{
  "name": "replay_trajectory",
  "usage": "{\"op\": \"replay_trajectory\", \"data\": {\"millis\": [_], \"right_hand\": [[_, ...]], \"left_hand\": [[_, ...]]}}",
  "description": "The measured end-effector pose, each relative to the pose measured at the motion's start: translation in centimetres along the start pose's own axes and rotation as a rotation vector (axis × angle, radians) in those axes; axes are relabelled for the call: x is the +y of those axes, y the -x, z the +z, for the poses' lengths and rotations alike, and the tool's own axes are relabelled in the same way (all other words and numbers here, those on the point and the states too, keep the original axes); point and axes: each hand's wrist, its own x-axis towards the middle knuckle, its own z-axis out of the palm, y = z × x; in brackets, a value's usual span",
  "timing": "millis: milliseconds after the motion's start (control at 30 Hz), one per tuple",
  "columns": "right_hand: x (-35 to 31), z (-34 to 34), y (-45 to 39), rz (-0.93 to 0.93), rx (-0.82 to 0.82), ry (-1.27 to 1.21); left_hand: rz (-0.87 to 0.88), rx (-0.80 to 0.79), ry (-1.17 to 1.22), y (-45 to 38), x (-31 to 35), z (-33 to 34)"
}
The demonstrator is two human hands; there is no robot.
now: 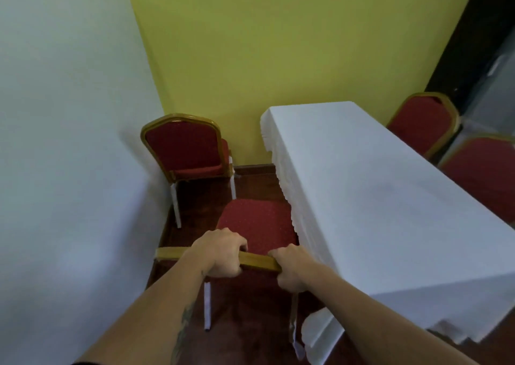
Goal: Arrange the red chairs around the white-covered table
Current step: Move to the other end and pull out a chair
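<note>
A red chair (255, 222) with a gold frame stands right in front of me, its seat beside the left long edge of the white-covered table (376, 197). My left hand (221, 254) and my right hand (292, 268) both grip the gold top rail of its backrest. A second red chair (182, 147) stands against the yellow wall, beyond the held one. Two more red chairs (425, 122) (486, 175) stand along the table's far right side.
A large white-covered surface (69, 141) fills the left side, leaving a narrow aisle of dark wooden floor (250, 180). The yellow wall (278, 44) closes the far end. A dark doorway or panel (473, 44) rises at the upper right.
</note>
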Motion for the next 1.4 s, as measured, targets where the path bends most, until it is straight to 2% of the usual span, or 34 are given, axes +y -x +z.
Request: {"op": "replay_trajectory", "data": {"millis": [367,700,867,1067,1133,1200,1333,1400], "right_hand": [[-4.6,0.5,0.5,0.467,0.233,-0.153],[-12.9,2.5,0.3,0.629,0.324,-0.2],[-17.5,3.9,-1.5,0.581,0.335,-0.212],[-19.2,3.9,-3.0,0.542,0.324,-0.168],[-18.8,3.7,-3.1,0.538,0.295,-0.164],[-18.2,3.6,-3.1,0.545,0.245,-0.193],[-17.6,3.9,-3.7,0.58,0.2,-0.296],[-17.8,3.6,-4.0,0.575,0.193,-0.317]], "left_hand": [[0.307,0.081,0.062,-1.7,-2.4,-0.5],[0.547,0.048,-0.171,-1.8,-8.5,-1.4],[0.494,-0.027,-0.378,-2.6,-13.2,-2.9],[0.253,0.013,-0.254,-2.4,-15.7,-3.8],[0.153,-0.035,-0.055,-1.8,-16.4,-4.1],[-0.003,-0.041,0.349,-1.1,-17.0,-4.3],[-0.538,0.19,1.197,0.9,-15.9,-3.0],[-0.579,0.122,1.502,1.0,-13.9,-2.1]]}}
